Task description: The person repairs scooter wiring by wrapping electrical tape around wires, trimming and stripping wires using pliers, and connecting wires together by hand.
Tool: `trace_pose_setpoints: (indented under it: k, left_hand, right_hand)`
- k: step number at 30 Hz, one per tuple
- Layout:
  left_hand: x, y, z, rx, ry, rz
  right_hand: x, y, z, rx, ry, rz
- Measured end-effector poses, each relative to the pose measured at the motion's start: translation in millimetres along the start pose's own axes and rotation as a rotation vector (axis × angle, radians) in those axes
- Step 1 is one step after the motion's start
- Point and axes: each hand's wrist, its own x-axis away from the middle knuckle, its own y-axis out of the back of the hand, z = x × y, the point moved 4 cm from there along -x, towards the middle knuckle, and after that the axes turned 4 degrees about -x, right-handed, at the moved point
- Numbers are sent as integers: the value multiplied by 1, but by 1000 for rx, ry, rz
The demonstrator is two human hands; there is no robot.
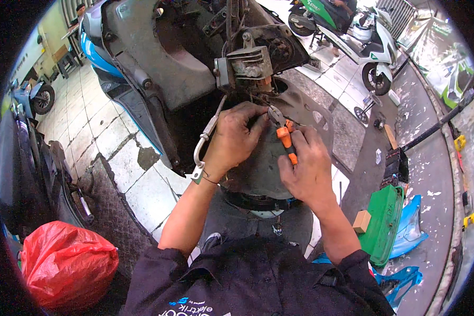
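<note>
Two bare hands are working close together at the stripped frame of a scooter (195,68) standing on a tiled floor (110,142). The right hand (305,168) is gripping the orange handles of a pair of pliers (282,129), fingers wrapped tight around them, with the tool's metal nose pointing up toward a cluster of wires just under a dusty grey bracket (247,63) on the frame. The left hand (234,139) is resting beside the pliers, its fingertips curling around the wiring at the tool's tip; whether it is pinching a wire cannot be told. A bare metal lever (205,145) is hanging just left of that wrist. The scooter's grey inner panels are lying open, with blue bodywork along the left side. A red plastic bag (66,263) is sitting at lower left, well apart from the hands. To the right, a green panel (384,224) and blue fairing pieces (411,231) are lying on the ground, and a white and green scooter (363,37) is parked at upper right.
</note>
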Motion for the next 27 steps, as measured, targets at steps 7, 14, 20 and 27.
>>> trace_pose_setpoints:
  k: [7, 14, 20, 27]
  left_hand:
    - [-3, 2, -3, 14, 33, 6]
    - [-1, 1, -1, 18, -16, -28]
    - [2, -3, 2, 57, 41, -11]
    - [5, -1, 5, -10, -7, 83]
  right_hand:
    - [0, -5, -8, -174, -55, 32]
    - [3, 3, 0, -201, -118, 67]
    - [5, -4, -18, -266, -94, 68]
    - [28, 25, -24, -1169, -749, 71]
